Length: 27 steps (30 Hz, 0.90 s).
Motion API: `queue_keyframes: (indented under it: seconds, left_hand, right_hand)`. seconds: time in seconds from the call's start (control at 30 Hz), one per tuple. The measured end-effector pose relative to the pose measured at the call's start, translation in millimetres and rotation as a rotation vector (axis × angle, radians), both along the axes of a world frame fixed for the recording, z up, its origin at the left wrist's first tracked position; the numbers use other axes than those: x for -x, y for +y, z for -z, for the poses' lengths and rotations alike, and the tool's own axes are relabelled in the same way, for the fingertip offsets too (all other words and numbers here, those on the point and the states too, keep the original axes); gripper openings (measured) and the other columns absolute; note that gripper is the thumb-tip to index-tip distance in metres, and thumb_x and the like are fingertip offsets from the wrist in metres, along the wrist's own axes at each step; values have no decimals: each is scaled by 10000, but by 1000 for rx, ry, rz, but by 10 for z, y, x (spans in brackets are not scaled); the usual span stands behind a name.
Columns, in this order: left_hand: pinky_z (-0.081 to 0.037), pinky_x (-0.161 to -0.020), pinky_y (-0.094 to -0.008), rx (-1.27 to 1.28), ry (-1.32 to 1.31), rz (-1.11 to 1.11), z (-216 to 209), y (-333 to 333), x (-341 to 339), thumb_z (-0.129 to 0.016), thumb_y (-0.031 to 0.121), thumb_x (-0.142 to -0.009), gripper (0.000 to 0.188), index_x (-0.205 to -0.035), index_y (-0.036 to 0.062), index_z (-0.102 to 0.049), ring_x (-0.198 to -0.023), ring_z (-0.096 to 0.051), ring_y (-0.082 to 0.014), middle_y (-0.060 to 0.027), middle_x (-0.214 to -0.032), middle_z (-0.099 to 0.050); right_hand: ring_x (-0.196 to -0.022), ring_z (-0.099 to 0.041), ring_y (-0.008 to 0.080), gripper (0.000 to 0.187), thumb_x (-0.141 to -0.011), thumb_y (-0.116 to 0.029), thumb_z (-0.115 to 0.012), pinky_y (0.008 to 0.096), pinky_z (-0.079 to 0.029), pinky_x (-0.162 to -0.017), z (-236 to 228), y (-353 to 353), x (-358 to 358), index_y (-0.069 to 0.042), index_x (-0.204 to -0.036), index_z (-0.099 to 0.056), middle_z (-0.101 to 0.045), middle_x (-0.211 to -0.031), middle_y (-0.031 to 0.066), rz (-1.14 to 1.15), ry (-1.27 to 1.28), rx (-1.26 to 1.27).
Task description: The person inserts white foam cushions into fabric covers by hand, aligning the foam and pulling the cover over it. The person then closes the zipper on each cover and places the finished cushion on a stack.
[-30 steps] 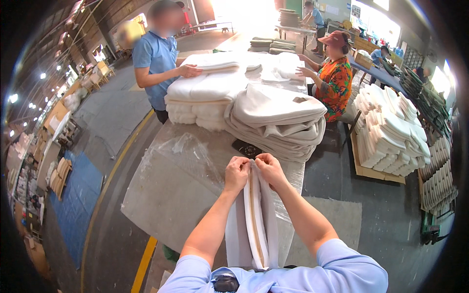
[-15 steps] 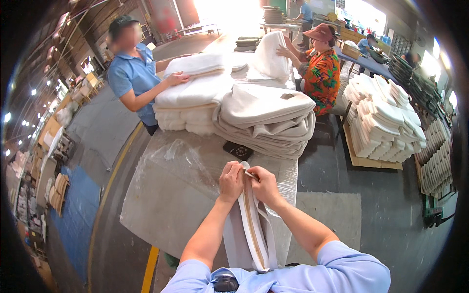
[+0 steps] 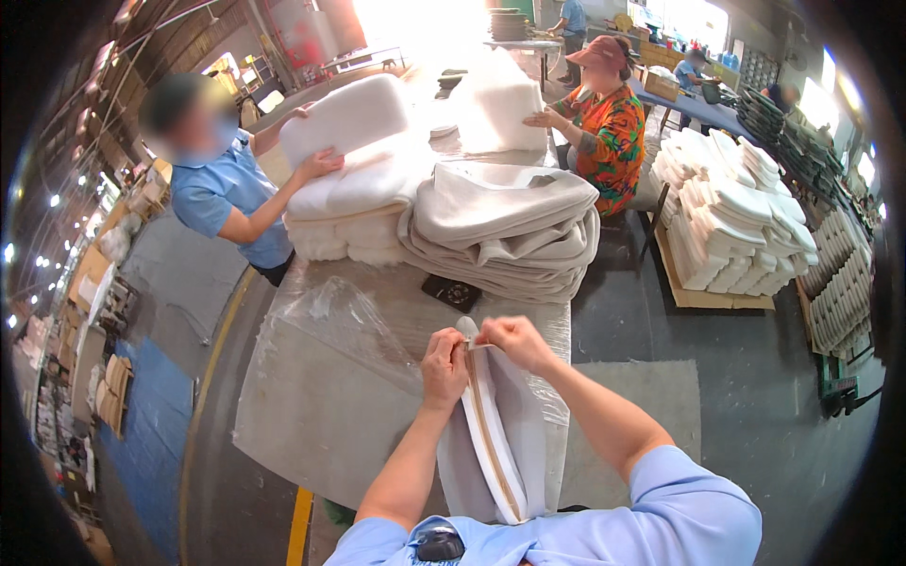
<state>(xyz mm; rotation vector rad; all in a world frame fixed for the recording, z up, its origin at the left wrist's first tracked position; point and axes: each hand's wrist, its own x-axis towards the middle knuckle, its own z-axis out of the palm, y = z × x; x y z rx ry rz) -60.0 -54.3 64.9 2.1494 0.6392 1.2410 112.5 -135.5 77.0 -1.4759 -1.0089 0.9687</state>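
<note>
People: one worker at the near end of the table, seen only as two forearms in light-blue sleeves; two more at the far end, a person in a blue shirt on the left and a person in an orange patterned shirt and red cap on the right; other figures stand far back by the bright doorway.

Goods: one long grey-white cushion cover with a tan zipper strip in the near worker's hands, its lower end hanging toward that worker's chest; one stack of folded beige covers mid-table; one pile of white foam pads beside it; one foam pad lifted by the blue-shirted person; one small dark flat object lying just in front of the beige stack.

Surface: a long table under crinkled clear plastic sheet; grey concrete floor with a yellow line along the left.

Room: a factory hall; white foam pieces piled on a pallet at right; racks along the walls; strong daylight at the back.

Left hand: the left hand is clenched on the cover's upper end, fingers curled over the fabric left of the zipper.

Right hand: the right hand pinches the cover's top edge at the zipper end; thumb and fingers closed together on it.
</note>
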Motion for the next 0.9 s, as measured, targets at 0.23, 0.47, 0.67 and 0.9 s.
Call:
queue_keyframes:
  seconds: [0.23,0.47,0.67,0.9]
  left_hand:
    - [-564,-904,-452,-38,-12,19,12,8,-61,-642,13,-964,53,-1015,24,-654,-1037,-691,-378,-173,-1110,-714]
    - [-552,-924,-448,0,6,-21,65,-35,81,-628,21,-970,48,-1012,27,-653,-1046,-677,-365,-167,-1098,-712]
    - [-511,-966,-409,489,48,-169,80,-322,-9,-614,137,-1044,135,-1099,14,-598,-1131,-643,-269,-145,-1233,-650]
    - [-392,-1202,-383,1317,-220,458,-129,-1135,19,-431,625,-1110,820,-1660,32,-296,-1451,-469,-263,-152,-1603,-455]
  right_hand:
    - [-1044,-636,137,382,-1070,-389,-643,318,-516,-959,299,571,-67,-54,-1207,-764,-735,-1094,26,-133,145,-39]
    - [-1038,-593,100,313,-1038,-349,-680,285,-491,-934,344,497,297,-82,-1201,-683,-677,-1051,11,-65,146,-94]
    - [-950,-605,107,268,-1003,-291,-709,284,-505,-863,385,270,177,-48,-1116,-719,-689,-984,9,196,147,-166]
    - [-834,-664,171,262,-906,-267,-763,334,-531,-803,-309,-152,-74,-13,-970,-750,-717,-850,75,528,31,-337]
